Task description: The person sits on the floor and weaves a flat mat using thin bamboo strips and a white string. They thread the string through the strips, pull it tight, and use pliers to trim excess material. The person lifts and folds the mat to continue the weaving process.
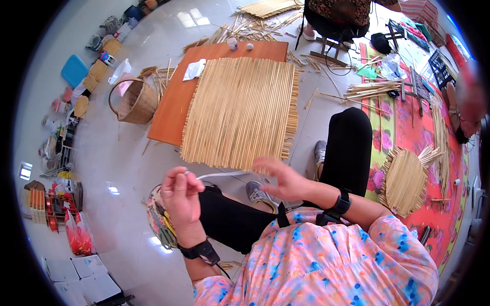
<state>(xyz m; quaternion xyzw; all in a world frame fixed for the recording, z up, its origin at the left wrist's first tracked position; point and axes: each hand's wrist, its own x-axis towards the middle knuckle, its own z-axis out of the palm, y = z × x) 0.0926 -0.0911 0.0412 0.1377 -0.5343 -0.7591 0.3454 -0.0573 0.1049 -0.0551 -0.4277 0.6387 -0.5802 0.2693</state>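
My left hand is raised at the near left of a mat of straw-coloured stalks, thumb and fingers pinched together. Something small and pale shows at its fingertips, too small to name. A thin white strip runs from beside those fingers toward the right, along the mat's near edge. By the mat's near right corner, my right hand is held with its fingers stretched out and slightly blurred; nothing shows in it. The mat lies on an orange-brown board, its stalks side by side with uneven ends.
A white cloth and a small jar sit on the board. Left of it stands a wicker basket. Loose stalks and an oval stalk mat lie on a red floral cloth. Another person sits beyond.
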